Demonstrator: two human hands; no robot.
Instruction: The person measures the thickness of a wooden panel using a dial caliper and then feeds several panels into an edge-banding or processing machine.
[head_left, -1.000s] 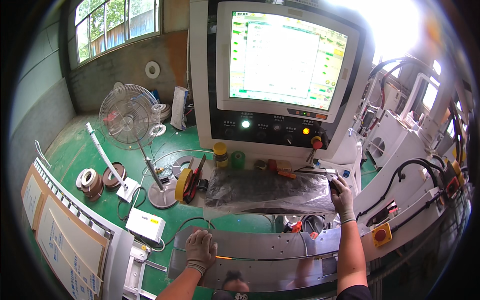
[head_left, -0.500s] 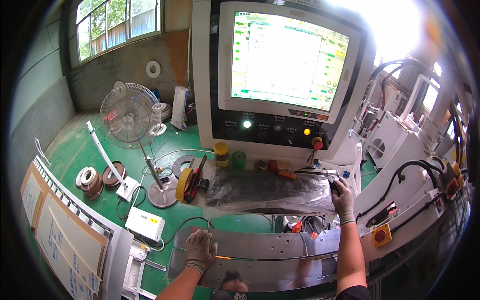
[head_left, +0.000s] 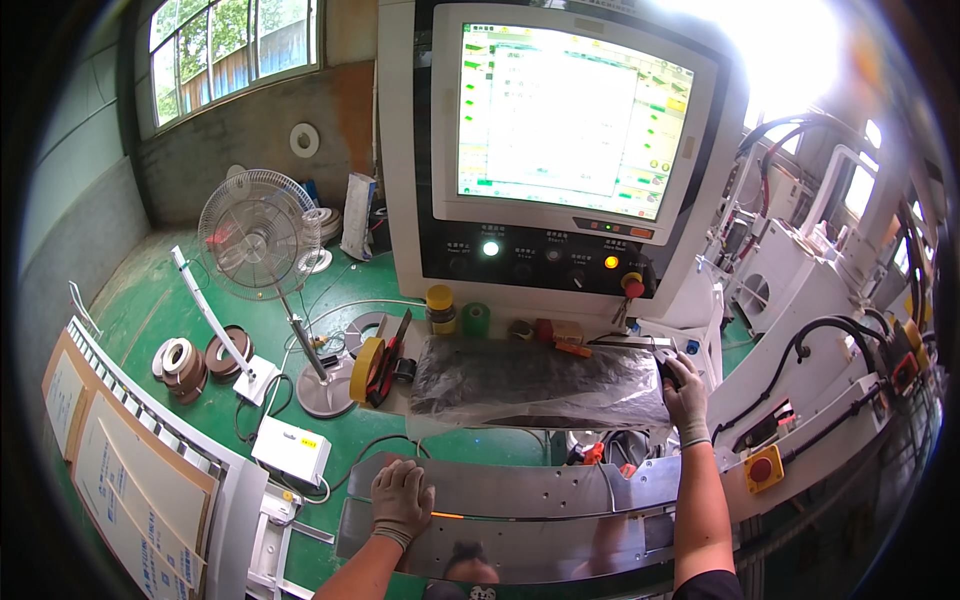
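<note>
A black panel [head_left: 530,385] lies under crumpled clear plastic, and at its right end the gloved right hand [head_left: 686,397] sits with bent fingers over a small black object [head_left: 667,373], mostly hidden, so whether it is gripped I cannot tell. Below the panel, toward its left end, the gloved left hand [head_left: 402,498] rests palm down across two shiny metal plates [head_left: 530,488], its fingers close together; I cannot tell whether they clasp an edge. The plates run along below the panel, with a narrow gap between them. Just left of the panel are a yellow roll [head_left: 367,368] and a red-and-black tool [head_left: 388,362]; along its upper edge stand a jar with a yellow lid [head_left: 440,312] and a green roll [head_left: 477,320], while an orange piece [head_left: 573,350] lies close by that edge. Above the panel a bright screen [head_left: 560,120] is lit, with a white-green lamp [head_left: 490,248] and a yellow lamp [head_left: 611,262] under it. Well left of the panel stand a fan [head_left: 258,235] and, lower down, a white box [head_left: 292,448]; to its lower right is a red button [head_left: 763,470] on a yellow housing
</note>
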